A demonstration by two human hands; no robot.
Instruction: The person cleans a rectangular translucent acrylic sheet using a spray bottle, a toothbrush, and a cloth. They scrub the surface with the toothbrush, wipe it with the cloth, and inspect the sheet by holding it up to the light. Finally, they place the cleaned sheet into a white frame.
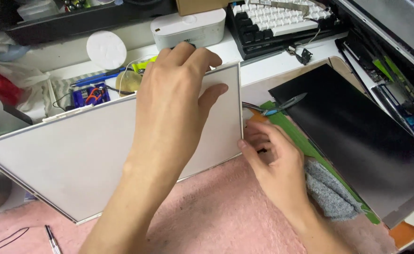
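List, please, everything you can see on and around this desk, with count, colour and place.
flat panel: one, pale grey, centre-left, tilted over the pink mat
pink mat: one, pink, bottom centre
black panel: one, black, right
grey cloth: one, grey, beside the black panel
tweezers: one, metal with a blue grip, above the right hand
keyboard: one, black with white keys, top
white box: one, white, top centre
white disc: one, white, top left
pen: one, black, bottom left
left hand: flat on the panel, fingers over its top edge
right hand: at the panel's right lower corner
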